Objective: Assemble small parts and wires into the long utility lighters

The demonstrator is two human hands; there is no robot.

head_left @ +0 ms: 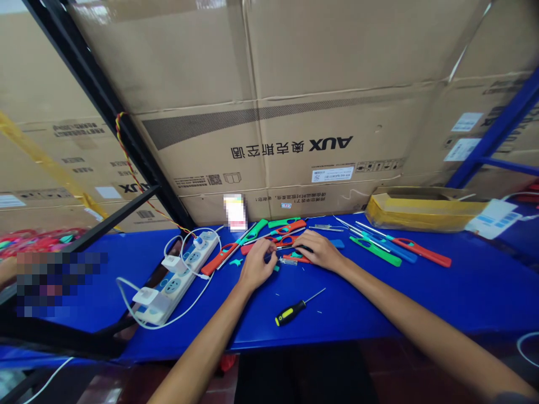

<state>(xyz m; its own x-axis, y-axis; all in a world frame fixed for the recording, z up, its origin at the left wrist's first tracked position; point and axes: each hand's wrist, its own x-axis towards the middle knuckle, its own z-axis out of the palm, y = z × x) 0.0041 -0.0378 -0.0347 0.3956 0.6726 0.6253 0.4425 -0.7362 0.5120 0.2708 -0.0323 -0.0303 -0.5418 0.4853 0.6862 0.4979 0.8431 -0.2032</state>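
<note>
Over a cluster of long-necked gas lighters and their parts, my left hand (257, 264) is closed in a pinch, fingertips together. What lies between them is too small to tell. My right hand (320, 250) has its fingers curled in close by, and whatever it grips is hidden. Just below the fingertips are a small clear and metal part (288, 261) and a red lighter piece. To the left lie an orange-red lighter (219, 259) and a green lighter (255, 231). Nearer me rests a black and yellow screwdriver (290, 312), its tip pointing up and right.
A white power strip (185, 275) with plugged-in chargers and loose cables stands on the left. Several lighters, including a red one (423, 252), lie right of my hands. Behind are a yellow open box (416, 216) and a large cardboard carton (269, 123). Another person's hand (7, 270) shows far left.
</note>
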